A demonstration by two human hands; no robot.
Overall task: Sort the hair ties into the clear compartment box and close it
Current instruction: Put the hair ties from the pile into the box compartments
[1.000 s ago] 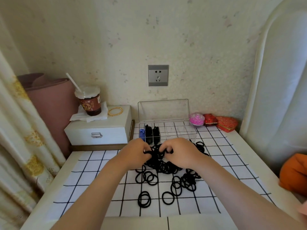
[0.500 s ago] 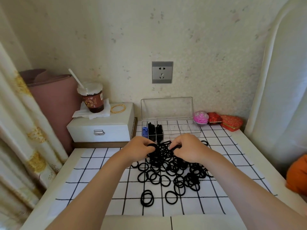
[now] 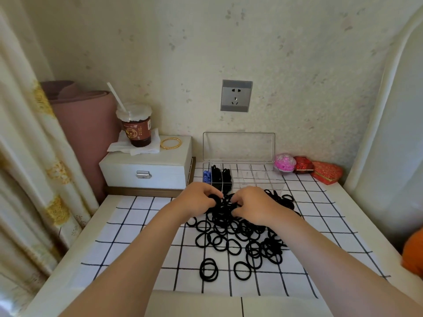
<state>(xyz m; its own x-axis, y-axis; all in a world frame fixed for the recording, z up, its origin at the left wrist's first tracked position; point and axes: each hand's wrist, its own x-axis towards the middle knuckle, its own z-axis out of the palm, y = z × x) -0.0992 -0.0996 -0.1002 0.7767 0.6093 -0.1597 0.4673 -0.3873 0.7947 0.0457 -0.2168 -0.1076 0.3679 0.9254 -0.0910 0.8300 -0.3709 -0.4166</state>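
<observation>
While both hands work at the far edge of the pile of hair ties (image 3: 238, 234), the step in hand seems to be the gathering of a bunch for the box. The left hand (image 3: 198, 199) is curled, its fingers closed on a small clump of black ties. The right hand (image 3: 254, 205) is curled too, with the fingertips pinching into the same tangle; how many ties it really holds I cannot tell, because the fingers hide them.

The clear box (image 3: 270, 183) stands just beyond the hands, near the wall, with its lid (image 3: 239, 146) standing upright and open. At its left end one compartment has something blue, and the compartments next to it already hold black ties — those to the right look empty. So the sorting is begun but far from done: most of the ties lie loose on the checked cloth (image 3: 128, 227), spread from the box edge toward the near side, and two lie apart at the near edge of the pile.

I think the next move needs the clump lifted free of the tangle without pulling other loops along, then carried a short way forward and dropped into one compartment. The ties are soft and catch on each other, so some may trail — a little shake may help. The lid can close only after the cloth is cleared.
</observation>
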